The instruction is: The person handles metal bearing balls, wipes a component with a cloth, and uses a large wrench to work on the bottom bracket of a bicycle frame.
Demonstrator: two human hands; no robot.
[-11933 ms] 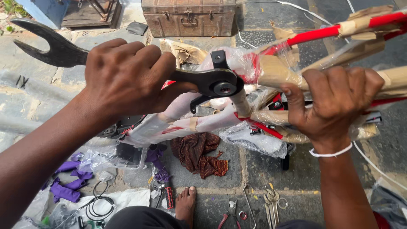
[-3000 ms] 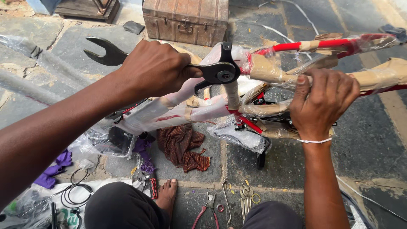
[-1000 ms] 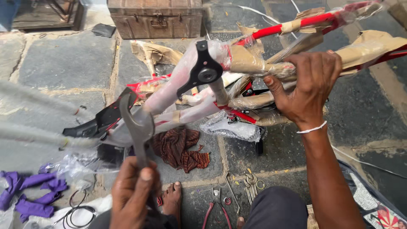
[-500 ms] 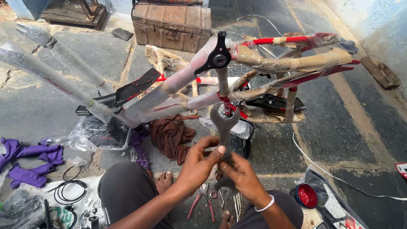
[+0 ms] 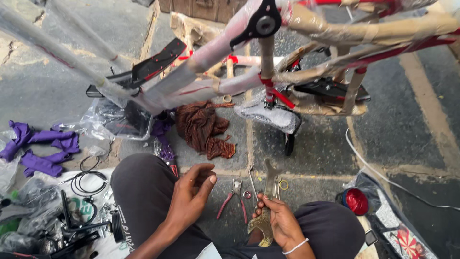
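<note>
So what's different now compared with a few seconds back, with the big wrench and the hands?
The large wrench came off the black fitting on the wrapped bike frame and down to the lap. It passed from the left hand, now open and empty, to the right hand, which let go of the frame. The frame, brown rag and pliers stayed put.

Dull worn metal spanner (image 5: 266, 211), crumpled brown cloth (image 5: 203, 128), glossy plastic-wrapped frame (image 5: 211, 52), rough stone floor (image 5: 316, 148).
</note>
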